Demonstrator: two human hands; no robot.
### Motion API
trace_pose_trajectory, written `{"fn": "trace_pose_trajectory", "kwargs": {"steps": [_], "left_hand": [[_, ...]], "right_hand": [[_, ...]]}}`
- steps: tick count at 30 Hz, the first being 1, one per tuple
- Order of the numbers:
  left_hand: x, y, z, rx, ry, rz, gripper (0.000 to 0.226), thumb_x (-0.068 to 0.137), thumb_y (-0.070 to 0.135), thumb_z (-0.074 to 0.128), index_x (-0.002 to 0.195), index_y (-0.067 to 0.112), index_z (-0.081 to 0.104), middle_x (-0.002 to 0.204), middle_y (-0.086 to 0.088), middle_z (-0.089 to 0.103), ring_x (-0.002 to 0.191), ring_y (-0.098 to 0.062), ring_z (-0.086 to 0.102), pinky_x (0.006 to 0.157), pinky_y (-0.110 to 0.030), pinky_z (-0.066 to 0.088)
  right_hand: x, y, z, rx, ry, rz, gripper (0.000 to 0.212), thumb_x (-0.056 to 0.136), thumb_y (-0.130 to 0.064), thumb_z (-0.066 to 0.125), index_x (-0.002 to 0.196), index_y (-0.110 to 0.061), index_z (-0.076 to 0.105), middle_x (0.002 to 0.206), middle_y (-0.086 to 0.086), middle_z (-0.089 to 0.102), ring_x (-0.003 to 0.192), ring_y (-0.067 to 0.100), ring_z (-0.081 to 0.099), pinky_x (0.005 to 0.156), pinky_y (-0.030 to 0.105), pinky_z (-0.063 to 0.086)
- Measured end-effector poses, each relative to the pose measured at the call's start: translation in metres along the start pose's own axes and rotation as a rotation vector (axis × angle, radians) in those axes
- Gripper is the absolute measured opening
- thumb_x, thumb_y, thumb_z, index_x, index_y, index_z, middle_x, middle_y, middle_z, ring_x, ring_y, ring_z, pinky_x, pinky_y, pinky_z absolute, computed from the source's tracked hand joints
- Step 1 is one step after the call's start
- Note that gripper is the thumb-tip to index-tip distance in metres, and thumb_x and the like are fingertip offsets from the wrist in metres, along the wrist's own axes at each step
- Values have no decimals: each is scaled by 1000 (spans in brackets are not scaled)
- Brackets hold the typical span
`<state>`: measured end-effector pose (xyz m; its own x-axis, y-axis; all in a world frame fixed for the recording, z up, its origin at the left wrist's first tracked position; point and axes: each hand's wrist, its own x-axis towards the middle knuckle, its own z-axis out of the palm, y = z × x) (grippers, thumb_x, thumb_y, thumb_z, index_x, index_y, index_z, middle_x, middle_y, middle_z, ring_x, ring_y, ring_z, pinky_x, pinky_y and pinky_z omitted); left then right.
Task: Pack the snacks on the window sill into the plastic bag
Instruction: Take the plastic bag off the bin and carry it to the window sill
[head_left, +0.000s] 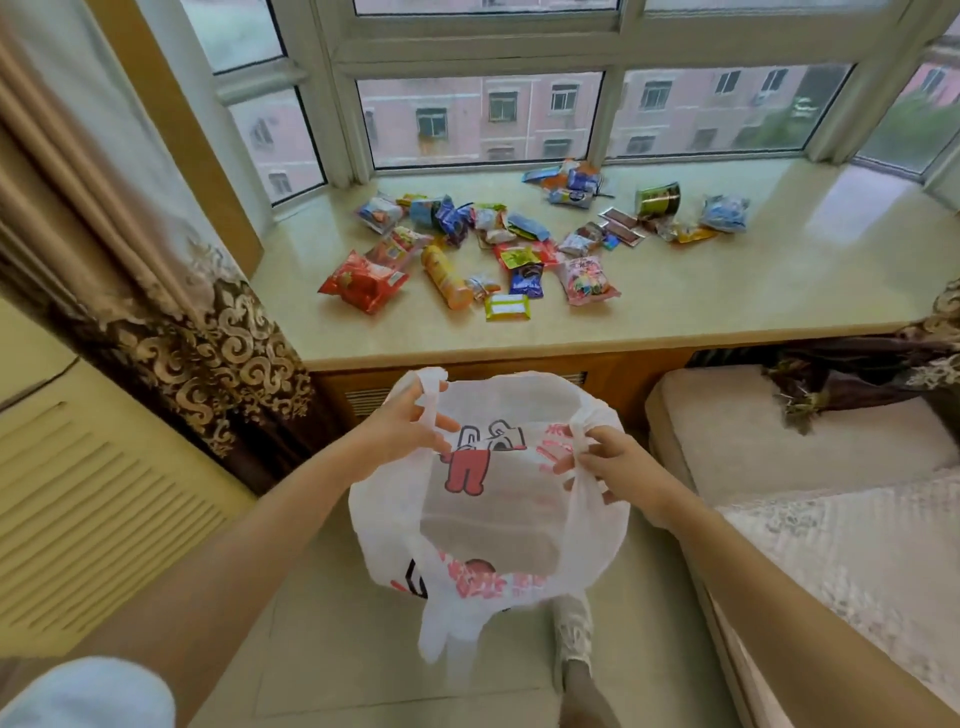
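Observation:
A white plastic bag (488, 514) with red and black print hangs in front of me below the sill, its mouth spread wide. My left hand (402, 423) grips the bag's left handle, and my right hand (615, 467) grips the right handle. Nothing shows inside the bag. Several snack packets lie scattered on the beige window sill (727, 291): a red strawberry packet (363, 280), an orange biscuit roll (444, 278), a pink candy bag (587, 278), a yellow-green packet (506, 306), a green tin (657, 198) and a blue bag (724, 213).
A patterned brown curtain (171, 322) hangs at the left beside a slatted cream radiator cover (88, 499). A cushioned seat with lace cover (810, 483) stands at the right. My foot (571, 634) rests on the tiled floor under the bag. Window panes run behind the sill.

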<state>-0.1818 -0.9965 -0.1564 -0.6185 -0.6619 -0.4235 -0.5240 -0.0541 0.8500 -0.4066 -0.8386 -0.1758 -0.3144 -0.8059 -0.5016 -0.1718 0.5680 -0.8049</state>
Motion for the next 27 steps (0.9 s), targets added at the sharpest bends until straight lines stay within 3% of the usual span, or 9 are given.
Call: {"fn": "trace_pose_trajectory", "kwargs": {"steps": [4,7,12,17,22,27], "left_hand": [[58,30,-18,-62,103,-80,73,80,0,71,139,28,38,112,-3,67,98,-10,64,66,-14,45],[96,55,-36,-101,170,-106,71,81,0,70,137,30,38,110,-1,69,97,-12,65,69,-18,46],[153,86,-83,-184,296,-83,68,82,1,69,137,30,41,108,0,70,98,-22,68,78,-34,55],[203,111,-148,-202,355,-13,57,88,2,64,135,25,43,108,-4,70,86,-20,72,71,-27,54],[256,137,-227,-158,390,65,53,91,3,61,135,25,44,111,-3,70,90,-23,72,90,-39,52],[307,164,-303,-97,388,96,55,91,6,61,137,28,42,104,4,72,88,-17,72,95,-39,49]], "right_hand": [[80,-32,-39,-34,-60,-9,28,99,-13,45,125,-22,52,97,-2,72,85,17,70,82,47,57],[133,-65,-66,-54,-114,-23,26,99,-13,45,122,-22,52,95,-3,73,85,18,71,85,51,54],[209,-133,-96,-49,-217,-68,30,99,-6,41,121,-24,50,97,1,72,88,24,70,78,47,55],[285,-203,-98,-62,-301,-116,31,99,-7,43,122,-26,50,101,5,71,89,26,70,79,52,56],[353,-275,-87,-53,-291,-184,31,99,-6,44,122,-25,51,103,5,71,87,27,71,74,50,58],[415,-340,-67,-36,-282,-212,29,100,-6,43,123,-22,50,100,4,72,86,26,70,70,44,58]]}}
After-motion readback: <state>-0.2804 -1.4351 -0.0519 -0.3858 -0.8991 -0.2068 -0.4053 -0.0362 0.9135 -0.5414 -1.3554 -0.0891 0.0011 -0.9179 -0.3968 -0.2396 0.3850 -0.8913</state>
